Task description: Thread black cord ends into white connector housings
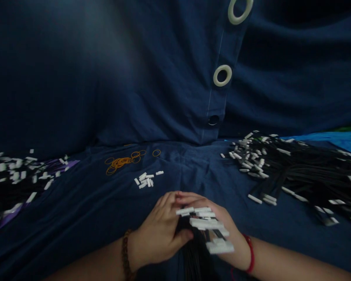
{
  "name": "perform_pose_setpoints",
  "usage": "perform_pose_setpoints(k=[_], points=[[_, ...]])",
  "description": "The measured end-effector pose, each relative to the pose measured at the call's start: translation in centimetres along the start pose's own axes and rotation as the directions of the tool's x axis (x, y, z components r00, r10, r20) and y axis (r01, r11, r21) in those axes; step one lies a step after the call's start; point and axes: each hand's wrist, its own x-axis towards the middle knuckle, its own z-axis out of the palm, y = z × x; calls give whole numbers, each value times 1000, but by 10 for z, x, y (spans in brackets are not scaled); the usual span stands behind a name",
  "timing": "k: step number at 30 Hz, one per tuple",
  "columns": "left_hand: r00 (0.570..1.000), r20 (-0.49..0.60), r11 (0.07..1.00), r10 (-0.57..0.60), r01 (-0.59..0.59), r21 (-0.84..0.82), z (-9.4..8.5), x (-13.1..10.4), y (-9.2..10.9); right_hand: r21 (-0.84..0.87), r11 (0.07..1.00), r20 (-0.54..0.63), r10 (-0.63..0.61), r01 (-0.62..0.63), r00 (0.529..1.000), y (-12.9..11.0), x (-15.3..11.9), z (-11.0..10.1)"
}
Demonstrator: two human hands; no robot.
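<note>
My left hand (159, 232) and my right hand (233, 230) meet at the lower middle, fingertips touching, both closed around a bundle of black cables (193, 255). White connectors (206, 223) on the bundle's ends stick up in front of my right palm and hide part of that hand. My left thumb presses against the near side of the cables. From there the black strands hang down past the bottom edge of the view. The connectors are slightly blurred.
Several loose white connectors (146, 180) lie on the dark blue cloth (84, 203), beside a heap of orange rubber bands (121, 162). Piles of black cables with white ends lie at right (292, 171) and left (17, 175). A blue curtain with ring eyelets (222, 75) hangs behind.
</note>
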Motion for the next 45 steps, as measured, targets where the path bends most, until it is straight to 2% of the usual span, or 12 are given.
perform_pose_setpoints(k=[3,7,12,14,17,21,28,35,37,41,43,45], points=[[985,-173,992,-21,-1,-126,-1,-4,1,-36,999,47,-12,14,999,-10,3,-3],[925,-376,945,-58,-71,-319,-1,-5,5,-87,995,125,-33,44,992,-14,3,-4],[936,-293,922,195,-277,-272,-14,-4,13,-186,976,161,-79,109,984,-8,2,-5],[920,-325,912,219,-312,-267,-17,-5,14,-179,975,206,-93,131,974,-9,3,-5],[900,-381,902,211,-330,-279,-17,-7,12,-179,975,244,-88,134,966,-11,6,-4],[901,-380,902,207,-327,-282,-16,-9,13,-188,973,252,-83,132,964,-12,5,-4],[867,-498,785,27,-327,-526,-7,-10,22,-190,975,251,-68,118,966,-9,4,-6],[924,-368,871,102,-261,-415,-19,2,19,-265,954,303,-55,140,951,-7,3,-3],[898,-433,865,80,-279,-418,-18,3,18,-277,953,322,-29,124,946,-7,2,-2],[821,-567,814,-64,-286,-506,-10,-3,19,-313,945,313,9,94,950,-7,-1,-2],[833,-552,798,-34,-310,-516,-7,-8,18,-328,942,299,26,77,954,-7,-2,-1],[875,-480,798,66,-335,-501,-7,-11,17,-343,938,295,53,54,954,-8,-2,0]])
